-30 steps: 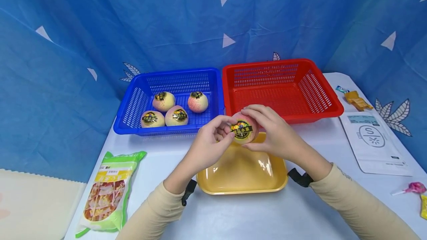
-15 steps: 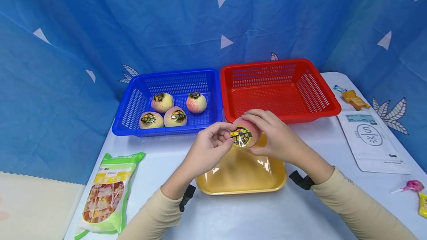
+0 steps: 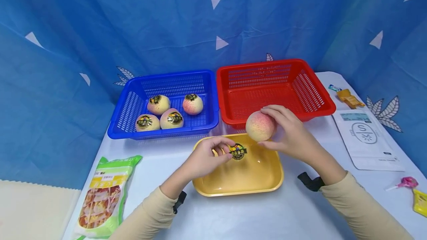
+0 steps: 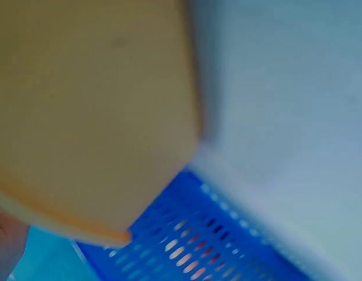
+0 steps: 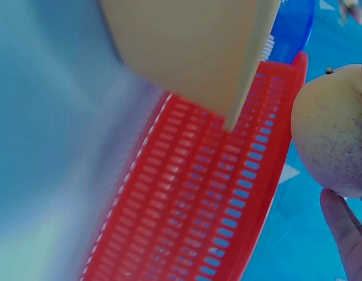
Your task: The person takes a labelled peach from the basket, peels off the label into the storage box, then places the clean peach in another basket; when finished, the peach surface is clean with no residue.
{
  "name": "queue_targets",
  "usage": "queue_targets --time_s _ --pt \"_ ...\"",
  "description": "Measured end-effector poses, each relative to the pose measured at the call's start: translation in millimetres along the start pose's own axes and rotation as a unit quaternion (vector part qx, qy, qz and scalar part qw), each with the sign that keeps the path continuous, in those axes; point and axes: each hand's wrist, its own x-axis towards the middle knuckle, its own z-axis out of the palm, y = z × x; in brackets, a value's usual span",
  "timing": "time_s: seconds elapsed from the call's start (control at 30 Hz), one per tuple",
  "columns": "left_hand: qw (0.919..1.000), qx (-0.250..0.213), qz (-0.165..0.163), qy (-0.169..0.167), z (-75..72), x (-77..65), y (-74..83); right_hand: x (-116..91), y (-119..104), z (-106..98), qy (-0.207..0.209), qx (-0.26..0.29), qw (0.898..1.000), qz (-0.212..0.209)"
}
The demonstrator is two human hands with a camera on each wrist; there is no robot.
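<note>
My right hand (image 3: 291,135) holds a pink-and-yellow peach (image 3: 259,127) above the back right of a yellow tray (image 3: 238,190), fingers over its top and thumb below. The peach's visible side is bare of any label. Between the thumb and fingers of my left hand (image 3: 207,157) is pinched a round black-and-gold sticker (image 3: 238,152), apart from the peach and over the tray. In the right wrist view the same peach (image 5: 331,132) shows its stem end. A small part of the left hand (image 4: 6,244) appears in the left wrist view; the sticker is out of sight there.
Several stickered peaches (image 3: 192,105) sit in a blue basket (image 3: 213,117) at back left. A red basket (image 3: 230,116) stands beside it. A green food bag (image 3: 103,199) lies left; a white pouch (image 3: 368,140), lollipop (image 3: 407,182) and wrappers (image 3: 350,98) lie right.
The sticker has come off the peach and is now in my left hand. My right hand has moved the peach to the right, away from the left hand.
</note>
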Motion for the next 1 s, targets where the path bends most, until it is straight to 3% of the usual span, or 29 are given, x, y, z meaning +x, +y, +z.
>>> queue_targets --time_s 0.3,0.47,0.87,1.0 --pt "0.9965 0.045 -0.018 -0.069 20.0 6.6 -25.8 -9 11 -5 0.014 0.014 0.999 0.034" --pt "0.9926 0.067 -0.018 -0.099 32.7 11.4 -30.7 -11 13 -6 0.038 0.021 0.999 0.032" --pt "0.9763 0.193 -0.003 -0.098 46.7 14.1 -29.7 -13 19 -6 0.056 0.05 0.996 0.038" --pt "0.963 0.25 0.026 -0.098 51.7 17.4 -29.9 -13 20 -6 0.058 0.051 0.996 0.039"
